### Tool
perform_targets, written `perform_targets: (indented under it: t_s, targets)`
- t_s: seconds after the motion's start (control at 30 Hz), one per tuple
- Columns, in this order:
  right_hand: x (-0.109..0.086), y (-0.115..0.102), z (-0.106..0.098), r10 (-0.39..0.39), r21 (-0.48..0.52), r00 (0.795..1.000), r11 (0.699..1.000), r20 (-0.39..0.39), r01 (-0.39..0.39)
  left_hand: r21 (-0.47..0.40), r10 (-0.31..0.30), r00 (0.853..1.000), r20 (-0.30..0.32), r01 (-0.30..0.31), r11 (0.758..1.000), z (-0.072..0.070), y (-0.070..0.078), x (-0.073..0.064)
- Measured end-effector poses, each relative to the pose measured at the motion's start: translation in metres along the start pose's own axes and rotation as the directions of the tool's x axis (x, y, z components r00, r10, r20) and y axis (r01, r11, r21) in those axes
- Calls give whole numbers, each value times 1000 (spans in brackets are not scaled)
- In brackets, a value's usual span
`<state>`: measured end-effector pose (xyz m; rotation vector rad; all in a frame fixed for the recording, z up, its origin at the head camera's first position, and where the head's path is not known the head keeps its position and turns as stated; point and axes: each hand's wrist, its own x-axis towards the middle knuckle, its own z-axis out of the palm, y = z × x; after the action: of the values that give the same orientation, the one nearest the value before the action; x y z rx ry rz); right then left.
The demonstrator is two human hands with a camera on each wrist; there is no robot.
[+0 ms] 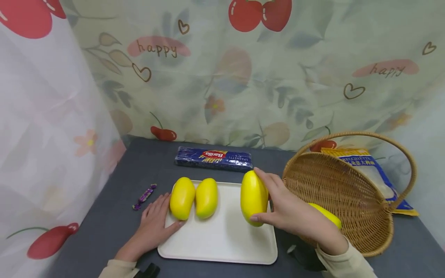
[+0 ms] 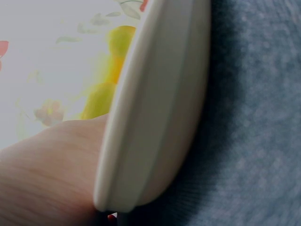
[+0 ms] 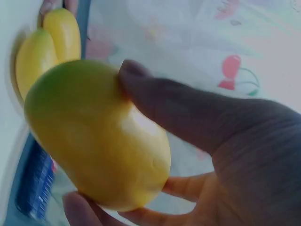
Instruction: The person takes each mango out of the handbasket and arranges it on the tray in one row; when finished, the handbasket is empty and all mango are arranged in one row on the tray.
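Observation:
A yellow mango (image 1: 254,198) is held in my right hand (image 1: 288,206), thumb on one side and fingers round the other, over the right part of a white tray (image 1: 222,243). The right wrist view shows this mango (image 3: 99,136) large, greenish at one end. Two more mangoes, one at the left (image 1: 182,198) and one beside it (image 1: 206,198), lie at the tray's back left. My left hand (image 1: 154,218) rests at the tray's left edge, fingers extended beside the left mango and thumb over the tray. In the left wrist view the tray's rim (image 2: 136,108) hides part of that hand.
A wicker basket (image 1: 347,185) with a tall handle stands at the right, another yellow mango (image 1: 326,215) at its near side, partly behind my right arm. Behind it leans a yellow-and-blue bag (image 1: 372,170). A blue spaghetti pack (image 1: 213,158) lies behind the tray; a purple wrapped candy (image 1: 144,197) lies left.

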<state>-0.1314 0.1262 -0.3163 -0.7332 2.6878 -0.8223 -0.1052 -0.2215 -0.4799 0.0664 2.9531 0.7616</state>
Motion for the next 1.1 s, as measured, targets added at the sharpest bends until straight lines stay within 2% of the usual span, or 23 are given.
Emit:
perform_targets:
  t_s: [0.2, 0.33, 0.43, 0.83, 0.97, 1.1]
  targets:
    - [18, -4, 31, 84, -22, 996, 996, -8, -84, -4, -18, 1000, 18, 18, 1000, -2, 2, 0]
    - [32, 1, 49, 83, -50, 996, 995, -38, -85, 2, -27, 999, 24, 27, 1000, -2, 2, 0]
    - [40, 5, 58, 82, -47, 996, 995, -27, -83, -1, -28, 999, 26, 28, 1000, -2, 1, 1]
    - [60, 21, 76, 150, -15, 985, 989, 84, -149, -11, -14, 1000, 12, 14, 1000, 2, 1, 0]
    - [62, 24, 78, 158, -14, 984, 987, 80, -157, -4, -12, 1000, 11, 12, 1000, 2, 1, 0]
    - [61, 26, 82, 145, 10, 988, 989, 43, -146, 4, -12, 1000, 13, 12, 1000, 1, 1, 1]
